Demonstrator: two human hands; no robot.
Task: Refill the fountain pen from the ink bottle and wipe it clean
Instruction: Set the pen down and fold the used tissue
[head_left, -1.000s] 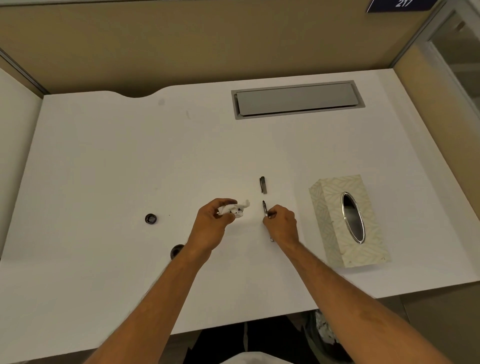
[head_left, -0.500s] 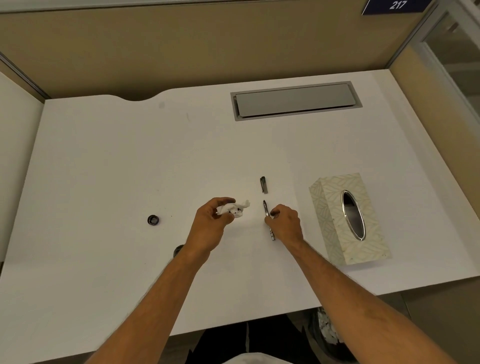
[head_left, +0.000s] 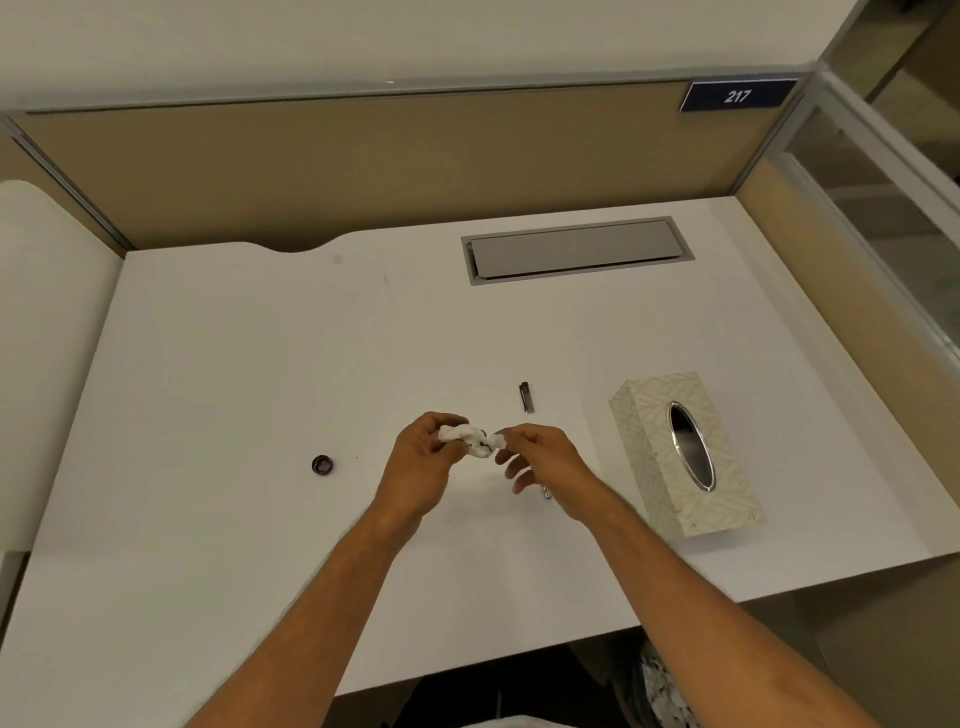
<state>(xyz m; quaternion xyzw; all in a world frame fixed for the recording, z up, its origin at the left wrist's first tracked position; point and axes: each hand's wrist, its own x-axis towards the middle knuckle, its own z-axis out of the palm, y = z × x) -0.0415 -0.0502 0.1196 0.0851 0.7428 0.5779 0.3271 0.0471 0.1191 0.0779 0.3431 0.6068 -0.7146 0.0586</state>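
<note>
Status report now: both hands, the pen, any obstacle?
Left hand and right hand both pinch the ink-stained tissue. Pen mostly hidden under right hand, on desk. Pen cap lies apart. Nothing blocking.

1. A white surface (head_left: 218, 364) carries everything.
2. A patterned tissue box (head_left: 680, 457) lies at its right.
3. A pen cap (head_left: 527, 397) lies near the middle.
4. A small dark bottle cap (head_left: 322, 464) lies left.
5. A grey hatch (head_left: 576, 249) sits flush at the rear.

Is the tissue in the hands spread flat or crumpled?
Crumpled: the tissue is a small wad with dark ink marks, pinched between left hand and right hand.
</note>
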